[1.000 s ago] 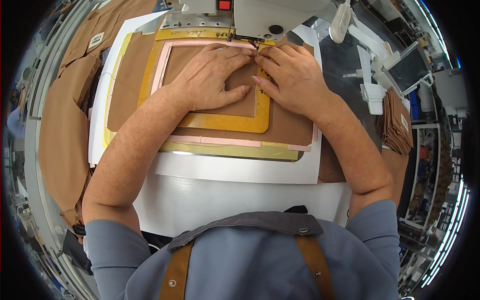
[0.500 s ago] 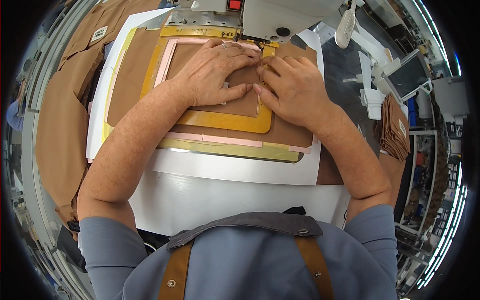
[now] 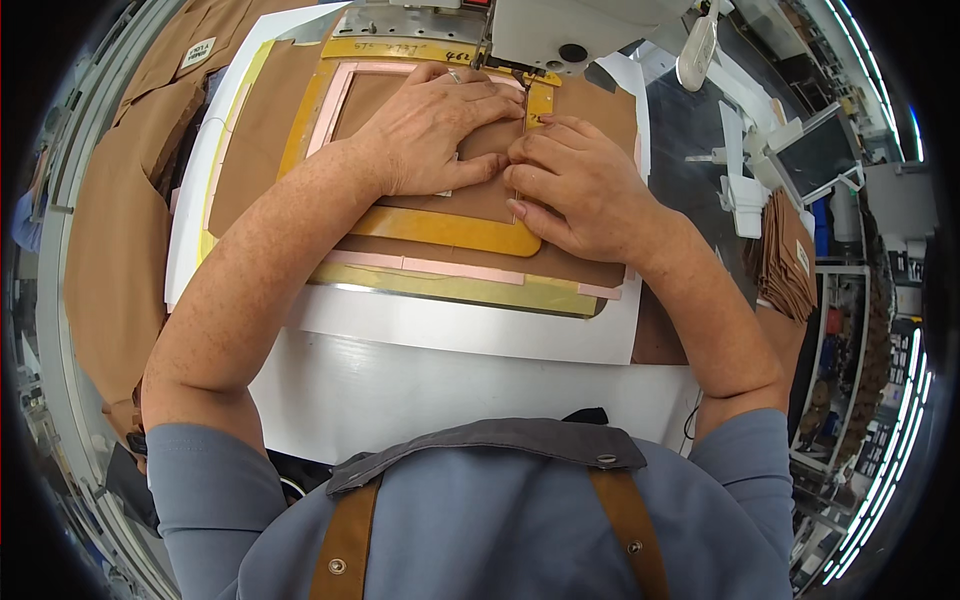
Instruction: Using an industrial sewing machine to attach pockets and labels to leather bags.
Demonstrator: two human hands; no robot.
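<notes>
My left hand (image 3: pixel 432 132) lies flat and open on a brown fabric piece (image 3: pixel 478 213) inside a yellow template frame (image 3: pixel 450 230). Its fingers reach toward the far right corner of the fabric, below the sewing machine head (image 3: pixel 560 30). Beside it, my right hand (image 3: pixel 588 185) rests across the frame's right side. The fingers of that hand are curled and bunched at the fabric's right edge, the thumb a little nearer me. Whatever they pinch there is hidden. Pink strips (image 3: pixel 335 105) line the frame's inner edge, and a small white tag shows partly under my left palm.
Brown fabric pieces hang in a pile (image 3: pixel 120 260) at the left. A folded brown stack (image 3: pixel 785 255) lies at the right, near a small screen (image 3: pixel 820 145). A white lamp (image 3: pixel 698 50) hangs beside the machine head. White sheeting (image 3: pixel 480 338) lies under the template.
My right hand's fingers have moved slightly toward me along the fabric's right edge and bunched more. My left hand stays nearly in place, flat on the fabric. The view has shifted a little.
</notes>
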